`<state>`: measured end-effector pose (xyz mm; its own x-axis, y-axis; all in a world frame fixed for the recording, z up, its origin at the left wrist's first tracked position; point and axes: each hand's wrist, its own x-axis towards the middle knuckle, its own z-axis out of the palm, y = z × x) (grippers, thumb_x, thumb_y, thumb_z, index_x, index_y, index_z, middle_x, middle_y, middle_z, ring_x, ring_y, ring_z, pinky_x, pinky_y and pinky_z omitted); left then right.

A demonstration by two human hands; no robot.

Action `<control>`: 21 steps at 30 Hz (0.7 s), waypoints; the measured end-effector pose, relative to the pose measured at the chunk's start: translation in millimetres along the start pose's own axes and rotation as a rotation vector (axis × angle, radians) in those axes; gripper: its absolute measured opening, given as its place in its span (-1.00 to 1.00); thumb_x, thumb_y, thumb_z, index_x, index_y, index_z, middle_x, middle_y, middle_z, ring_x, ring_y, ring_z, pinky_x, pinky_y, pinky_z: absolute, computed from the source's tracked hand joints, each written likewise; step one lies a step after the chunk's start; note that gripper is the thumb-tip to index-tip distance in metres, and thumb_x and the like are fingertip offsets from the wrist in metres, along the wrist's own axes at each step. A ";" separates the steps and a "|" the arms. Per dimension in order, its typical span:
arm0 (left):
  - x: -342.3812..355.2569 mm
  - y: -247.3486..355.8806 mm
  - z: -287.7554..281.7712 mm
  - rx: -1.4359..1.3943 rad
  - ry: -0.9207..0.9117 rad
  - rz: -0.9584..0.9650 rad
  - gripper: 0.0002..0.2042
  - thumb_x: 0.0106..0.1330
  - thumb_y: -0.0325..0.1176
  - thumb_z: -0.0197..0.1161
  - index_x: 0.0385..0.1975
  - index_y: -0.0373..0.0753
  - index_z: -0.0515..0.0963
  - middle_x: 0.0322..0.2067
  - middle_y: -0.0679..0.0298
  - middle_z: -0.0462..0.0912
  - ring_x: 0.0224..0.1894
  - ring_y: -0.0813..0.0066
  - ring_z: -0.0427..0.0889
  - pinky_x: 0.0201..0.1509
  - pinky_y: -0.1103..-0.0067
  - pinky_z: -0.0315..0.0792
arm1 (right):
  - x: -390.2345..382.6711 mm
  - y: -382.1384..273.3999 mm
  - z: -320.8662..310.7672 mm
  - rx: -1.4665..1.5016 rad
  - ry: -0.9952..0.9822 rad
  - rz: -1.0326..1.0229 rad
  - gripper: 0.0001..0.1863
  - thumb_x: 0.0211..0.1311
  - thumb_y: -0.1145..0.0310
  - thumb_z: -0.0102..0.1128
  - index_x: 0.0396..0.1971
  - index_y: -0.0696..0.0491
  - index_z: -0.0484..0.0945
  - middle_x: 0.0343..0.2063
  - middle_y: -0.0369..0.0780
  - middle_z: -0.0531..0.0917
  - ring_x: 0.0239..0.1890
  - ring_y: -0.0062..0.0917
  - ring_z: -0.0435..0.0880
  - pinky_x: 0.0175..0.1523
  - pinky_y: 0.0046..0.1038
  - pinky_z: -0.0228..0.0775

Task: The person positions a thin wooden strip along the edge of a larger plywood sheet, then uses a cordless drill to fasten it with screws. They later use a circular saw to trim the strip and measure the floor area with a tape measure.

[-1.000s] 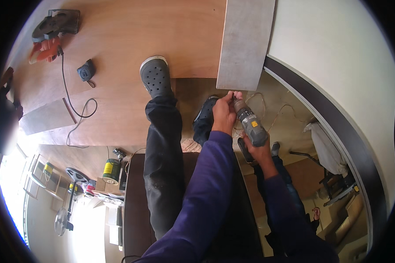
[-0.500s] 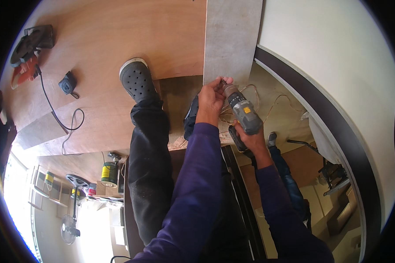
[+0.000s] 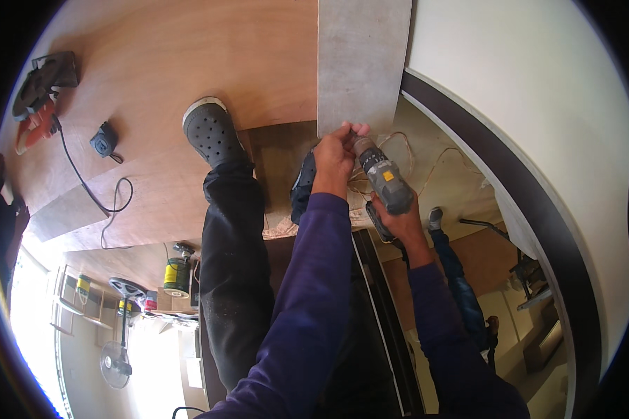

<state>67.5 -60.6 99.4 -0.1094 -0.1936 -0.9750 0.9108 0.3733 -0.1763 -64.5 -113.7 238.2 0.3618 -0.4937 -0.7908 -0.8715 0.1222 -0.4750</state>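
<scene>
My right hand (image 3: 402, 223) is wrapped round the grip of a grey and black cordless drill (image 3: 388, 185) with a yellow patch on its body. The drill's front end points up and to the left, away from me. Right at its tip, my left hand (image 3: 334, 166) has its fingers pinched together; whatever lies between them is too small and hidden to make out. Both hands are beside the near end of a pale grey board (image 3: 363, 66), which runs away from me over the reddish-brown plywood sheet (image 3: 258, 49).
A grey clog (image 3: 212, 131) on my foot rests on the plywood. Left of it lie a blue-grey tape measure (image 3: 105, 140) and an orange circular saw (image 3: 40, 112) with a black cord. Thin wire (image 3: 407, 157) loops beyond the drill. A curved white panel (image 3: 517, 105) borders the right; another person's leg (image 3: 461, 286) shows below.
My view has shifted slightly, so the board and tools sit a little further left. The drill and both hands keep nearly the same pose together.
</scene>
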 end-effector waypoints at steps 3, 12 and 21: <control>2.4 -0.8 -0.2 0.074 -0.031 0.006 -0.81 0.48 -0.52 0.14 -0.05 -0.54 0.44 -0.18 -0.08 0.64 -0.06 -0.04 0.73 0.09 0.23 0.63 | 2.8 4.8 -1.0 0.029 0.057 -0.146 -0.72 0.15 0.49 0.41 -0.14 0.21 0.62 -0.39 -0.20 0.72 -0.35 -0.51 0.71 -0.19 -0.43 0.55; 38.5 -1.1 22.8 0.086 -0.145 -0.064 -0.82 0.50 -0.54 0.00 -0.07 -0.56 0.40 -0.11 -0.15 0.59 0.07 -0.13 0.67 0.18 0.12 0.57 | 38.7 -1.8 -20.6 -0.205 0.062 -0.039 -0.43 -0.01 0.43 0.47 0.08 0.22 0.56 -0.31 -0.11 0.77 -0.23 -0.43 0.77 -0.10 -0.37 0.55; 77.3 9.3 68.7 0.063 -0.202 -0.045 -0.79 0.49 -0.55 -0.08 -0.03 -0.58 0.35 -0.06 -0.25 0.57 0.01 -0.19 0.65 0.19 0.03 0.55 | 93.5 -41.7 -34.7 -0.018 0.073 0.032 -0.75 0.08 0.41 0.38 -0.28 0.23 0.62 -0.42 -0.15 0.72 -0.34 -0.46 0.71 -0.15 -0.37 0.53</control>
<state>94.9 -134.4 31.7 -0.0742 -0.3888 -0.9183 0.9307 0.3036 -0.2038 -5.8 -194.9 197.5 0.3093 -0.5517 -0.7746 -0.8882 0.1233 -0.4425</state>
